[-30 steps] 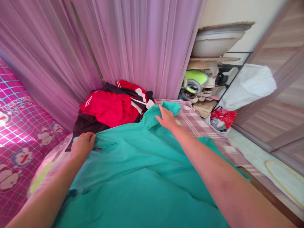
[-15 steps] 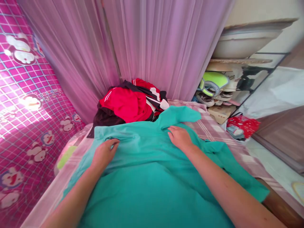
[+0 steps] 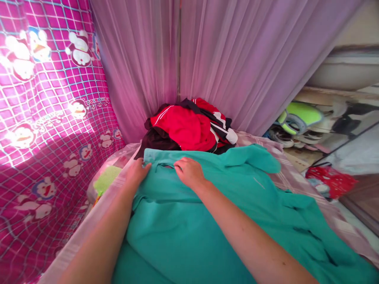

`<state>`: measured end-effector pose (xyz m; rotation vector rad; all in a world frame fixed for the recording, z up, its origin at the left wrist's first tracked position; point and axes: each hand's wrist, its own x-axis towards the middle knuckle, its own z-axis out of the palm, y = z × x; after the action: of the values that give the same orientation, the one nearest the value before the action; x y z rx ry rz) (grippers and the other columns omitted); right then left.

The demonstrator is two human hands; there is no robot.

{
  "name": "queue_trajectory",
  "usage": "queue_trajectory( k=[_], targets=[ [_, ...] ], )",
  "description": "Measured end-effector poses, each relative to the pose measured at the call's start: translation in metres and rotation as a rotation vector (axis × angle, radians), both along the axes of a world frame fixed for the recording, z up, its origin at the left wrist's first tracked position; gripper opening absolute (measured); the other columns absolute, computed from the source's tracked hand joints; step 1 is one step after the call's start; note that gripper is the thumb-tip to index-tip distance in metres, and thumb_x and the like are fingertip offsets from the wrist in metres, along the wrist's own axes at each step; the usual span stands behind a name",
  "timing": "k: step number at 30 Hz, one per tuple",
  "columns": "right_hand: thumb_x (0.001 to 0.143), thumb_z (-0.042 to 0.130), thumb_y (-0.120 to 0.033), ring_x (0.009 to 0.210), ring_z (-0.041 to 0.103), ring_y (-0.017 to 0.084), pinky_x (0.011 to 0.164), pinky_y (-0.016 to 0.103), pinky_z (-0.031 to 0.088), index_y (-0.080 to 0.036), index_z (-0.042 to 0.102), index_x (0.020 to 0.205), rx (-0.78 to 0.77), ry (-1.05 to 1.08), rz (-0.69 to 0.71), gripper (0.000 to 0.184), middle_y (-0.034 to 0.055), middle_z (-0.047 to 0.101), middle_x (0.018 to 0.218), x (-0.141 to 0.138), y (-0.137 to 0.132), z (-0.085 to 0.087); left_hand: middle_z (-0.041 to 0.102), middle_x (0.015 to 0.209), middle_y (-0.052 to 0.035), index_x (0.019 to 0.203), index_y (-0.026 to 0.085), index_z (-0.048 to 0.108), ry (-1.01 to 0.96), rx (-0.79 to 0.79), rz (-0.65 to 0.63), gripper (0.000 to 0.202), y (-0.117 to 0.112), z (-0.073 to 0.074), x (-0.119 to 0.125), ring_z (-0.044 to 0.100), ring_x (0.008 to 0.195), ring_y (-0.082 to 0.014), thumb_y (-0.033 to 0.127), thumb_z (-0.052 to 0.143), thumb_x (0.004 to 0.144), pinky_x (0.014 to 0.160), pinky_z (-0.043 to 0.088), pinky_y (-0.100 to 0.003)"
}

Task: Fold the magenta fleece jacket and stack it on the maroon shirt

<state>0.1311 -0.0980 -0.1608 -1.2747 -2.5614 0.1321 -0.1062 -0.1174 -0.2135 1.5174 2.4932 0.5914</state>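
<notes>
A teal jacket (image 3: 189, 232) lies spread out over the bed, its collar end toward the right and its hem at the far left. Near the hem is a slit-like pocket opening (image 3: 166, 165). At the garment's left edge my left hand (image 3: 137, 172) is closed, with the thumb on top and the other fingers mostly hidden. My right hand (image 3: 189, 171) pinches the fabric at the right end of the pocket opening, fingertips pressed together. A fold runs across the jacket just below both hands.
Behind the jacket sits a pile of red and black clothes (image 3: 192, 128) against purple curtains (image 3: 225, 59). A pink patterned cloth (image 3: 74, 130) hangs at left, beside a green mesh item (image 3: 108, 179). Shoes on a rack (image 3: 296, 136) and a red bag (image 3: 333, 181) stand at right.
My right hand has moved left from near the collar to the pocket opening. My left hand has shifted from the pocket to the jacket's left edge. The view has turned left.
</notes>
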Motion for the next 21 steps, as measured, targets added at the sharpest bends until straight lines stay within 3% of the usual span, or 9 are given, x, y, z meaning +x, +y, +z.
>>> queue_trajectory(
  k=[4, 9, 13, 17, 21],
  targets=[
    [0.096, 0.046, -0.032, 0.098, 0.065, 0.019, 0.085, 0.028, 0.047, -0.025, 0.075, 0.104, -0.024, -0.023, -0.048, 0.031, 0.0063, 0.073, 0.104, -0.036, -0.004, -0.009, 0.058, 0.138, -0.0197, 0.139, 0.01, 0.049, 0.082, -0.005, 0.065, 0.062, -0.003, -0.005, 0.001, 0.051, 0.131, -0.0325, 0.048, 0.053, 0.09, 0.104, 0.043, -0.041],
    [0.097, 0.042, -0.046, 0.095, 0.069, 0.023, 0.081, 0.031, 0.051, -0.019, 0.077, 0.1, -0.047, -0.079, -0.089, 0.044, 0.0117, 0.076, 0.101, -0.078, 0.008, -0.019, 0.066, 0.128, -0.012, 0.143, 0.022, 0.049, 0.094, -0.011, -0.009, 0.056, -0.003, -0.011, 0.0, 0.057, 0.122, -0.0314, 0.045, 0.051, 0.092, 0.102, 0.043, -0.044],
    [0.093, 0.049, -0.044, 0.101, 0.069, 0.027, 0.083, 0.034, 0.052, -0.015, 0.077, 0.103, -0.103, -0.14, -0.104, 0.042, 0.0163, 0.075, 0.104, -0.104, 0.02, -0.023, 0.059, 0.137, -0.0105, 0.144, 0.031, 0.051, 0.148, -0.002, -0.066, 0.051, -0.004, -0.014, 0.002, 0.053, 0.126, -0.0325, 0.041, 0.049, 0.094, 0.102, 0.043, -0.046],
    [0.09, 0.049, -0.022, 0.102, 0.069, 0.024, 0.084, 0.033, 0.052, -0.015, 0.076, 0.103, -0.107, -0.162, -0.095, 0.03, 0.016, 0.074, 0.107, -0.109, 0.024, -0.023, 0.044, 0.152, -0.0109, 0.142, 0.035, 0.053, 0.173, -0.074, -0.076, 0.046, -0.005, -0.016, 0.007, 0.042, 0.137, -0.0341, 0.039, 0.044, 0.096, 0.107, 0.039, -0.051],
    [0.093, 0.048, -0.029, 0.104, 0.068, 0.025, 0.086, 0.033, 0.051, -0.014, 0.075, 0.105, -0.126, -0.157, -0.129, 0.033, 0.017, 0.073, 0.11, -0.094, 0.025, -0.017, 0.023, 0.163, -0.0114, 0.147, 0.037, 0.045, 0.171, -0.151, -0.051, 0.048, -0.005, -0.014, 0.014, 0.022, 0.149, -0.0354, 0.039, 0.037, 0.099, 0.112, 0.031, -0.056]
  ],
)
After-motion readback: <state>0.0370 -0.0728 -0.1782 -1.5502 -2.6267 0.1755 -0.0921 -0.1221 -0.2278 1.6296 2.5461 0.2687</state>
